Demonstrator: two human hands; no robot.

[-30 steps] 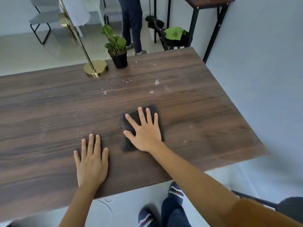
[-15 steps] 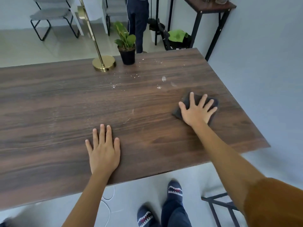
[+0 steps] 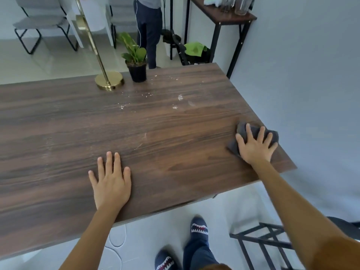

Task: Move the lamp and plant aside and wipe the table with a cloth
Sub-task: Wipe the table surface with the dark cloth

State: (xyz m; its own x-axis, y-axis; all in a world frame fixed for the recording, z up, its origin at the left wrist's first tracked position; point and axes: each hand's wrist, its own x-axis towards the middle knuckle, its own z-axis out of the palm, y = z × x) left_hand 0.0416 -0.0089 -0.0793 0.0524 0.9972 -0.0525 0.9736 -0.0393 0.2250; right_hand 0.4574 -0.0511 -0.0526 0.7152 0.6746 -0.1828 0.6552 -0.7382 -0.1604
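My right hand (image 3: 256,146) presses flat on a dark grey cloth (image 3: 272,134) at the right edge of the dark wooden table (image 3: 58,137). My left hand (image 3: 111,180) lies flat and open on the table near its front edge. A brass lamp (image 3: 109,80) with a round base and a slim pole stands at the far edge. Right beside it is a small green plant (image 3: 136,63) in a black pot. White crumbs and smears (image 3: 175,103) are scattered in front of the plant.
A grey wall runs close along the table's right side. A person (image 3: 149,26) stands beyond the far edge. A narrow side table (image 3: 224,14) with glassware is at the back right, grey chairs (image 3: 39,22) at the back left, a black stool (image 3: 268,242) by my feet.
My right hand has slid the cloth from the table's middle to its right edge. My left hand has stayed flat on the table.
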